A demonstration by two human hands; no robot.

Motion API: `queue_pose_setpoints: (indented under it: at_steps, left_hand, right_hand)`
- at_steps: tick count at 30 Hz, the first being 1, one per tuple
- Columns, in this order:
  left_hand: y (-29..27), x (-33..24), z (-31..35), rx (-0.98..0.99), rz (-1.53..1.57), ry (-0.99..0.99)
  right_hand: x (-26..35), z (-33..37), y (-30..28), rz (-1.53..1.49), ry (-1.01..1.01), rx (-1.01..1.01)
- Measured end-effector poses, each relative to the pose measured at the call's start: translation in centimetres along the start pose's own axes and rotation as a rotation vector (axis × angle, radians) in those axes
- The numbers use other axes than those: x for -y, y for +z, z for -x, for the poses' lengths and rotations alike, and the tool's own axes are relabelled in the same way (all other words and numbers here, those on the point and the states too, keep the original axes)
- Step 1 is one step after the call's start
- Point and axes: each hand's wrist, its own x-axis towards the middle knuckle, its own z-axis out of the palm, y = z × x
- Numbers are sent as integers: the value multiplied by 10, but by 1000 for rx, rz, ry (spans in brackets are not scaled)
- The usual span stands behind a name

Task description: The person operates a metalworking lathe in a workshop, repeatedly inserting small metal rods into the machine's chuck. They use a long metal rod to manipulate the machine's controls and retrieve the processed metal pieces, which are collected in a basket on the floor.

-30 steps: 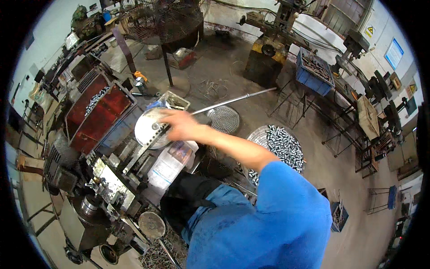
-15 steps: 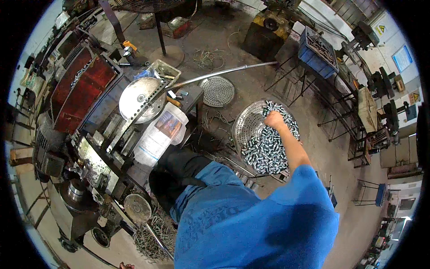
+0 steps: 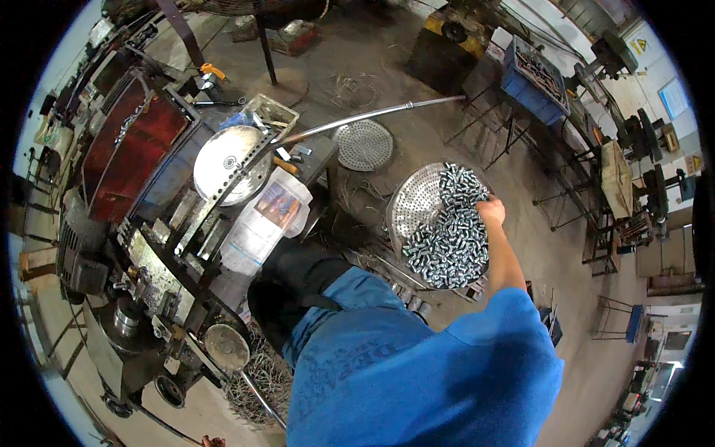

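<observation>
My right hand [image 3: 490, 211], fingers curled, is at the right rim of a round perforated metal tray [image 3: 414, 201]. The hand touches the edge of a heap of small shiny cylindrical metal parts [image 3: 450, 246], which covers the tray's right and lower side. What lies inside the curled fingers, if anything, is hidden. At the lower left edge of the picture, only a few fingertips [image 3: 213, 442] show, seemingly of my left hand; the rest is cut off.
A machine with a round metal disc [image 3: 232, 164] and a long bar [image 3: 365, 121] stands at left, a white printed bag [image 3: 264, 220] beside it. Another perforated plate [image 3: 363, 145] lies on the floor. A blue crate [image 3: 532, 82] rests on a stand at far right.
My right hand has moved right and slightly nearer, from over the heap to the tray's right rim. The parts it covered at the far side now show.
</observation>
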Motion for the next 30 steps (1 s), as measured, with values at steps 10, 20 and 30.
queue_pose_setpoints:
  at_steps: [10,20,30]
  left_hand:
    - [12,-5,-1,14,-38,-13]
    - [4,-7,-7,17,-38,-9]
    - [-11,2,-15,28,-45,-27]
  right_hand:
    - [-68,13,-1,-123,97,-47]
    - [-34,97,-20,-15,144,137]
    - [-59,168,-11,-701,642,442]
